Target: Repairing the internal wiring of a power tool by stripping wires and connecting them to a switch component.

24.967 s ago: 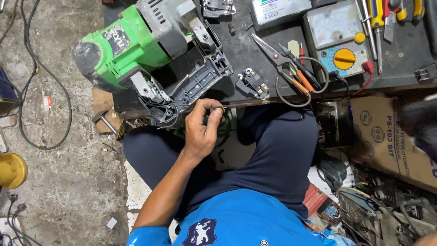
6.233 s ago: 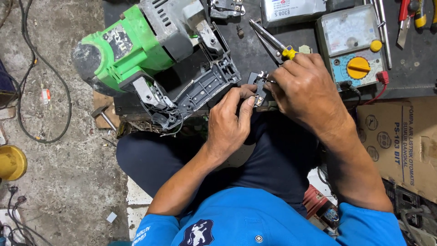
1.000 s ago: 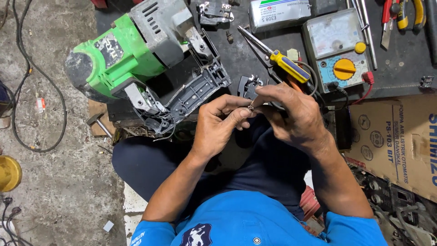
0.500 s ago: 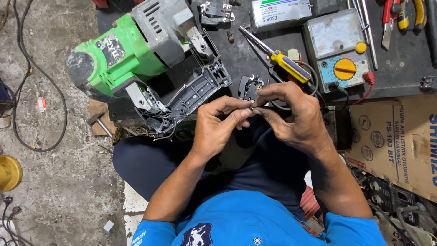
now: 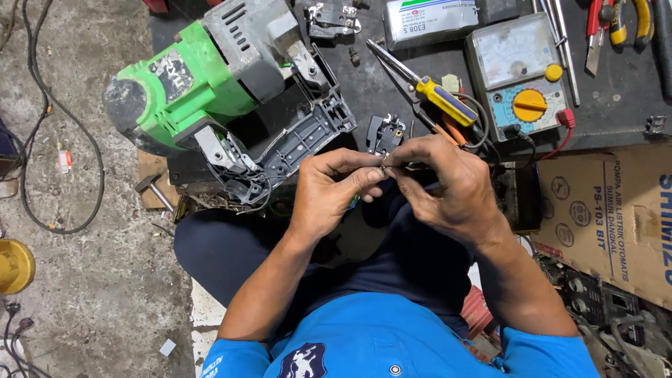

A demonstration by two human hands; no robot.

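My left hand [image 5: 329, 192] and my right hand [image 5: 448, 185] meet over my lap, fingertips pinched together on a tiny metal part [image 5: 383, 168]; most of it is hidden by the fingers. Just beyond the fingertips a small black switch part [image 5: 385, 133] lies on the dark bench. A green and grey power tool [image 5: 210, 77] with its black handle shell [image 5: 301, 136] opened up lies at the upper left of the bench.
A yellow-and-blue-handled screwdriver [image 5: 437, 98] and an analog multimeter [image 5: 518, 77] with a yellow dial lie on the bench at the right. Pliers [image 5: 633, 21] are at the top right. A cardboard box [image 5: 616, 210] stands at the right. Cables [image 5: 42, 140] trail on the concrete floor at the left.
Both hands now work together over my lap; 25 seconds ago only the left hand was there. Over the last second they have hardly moved, still pinching the small part.
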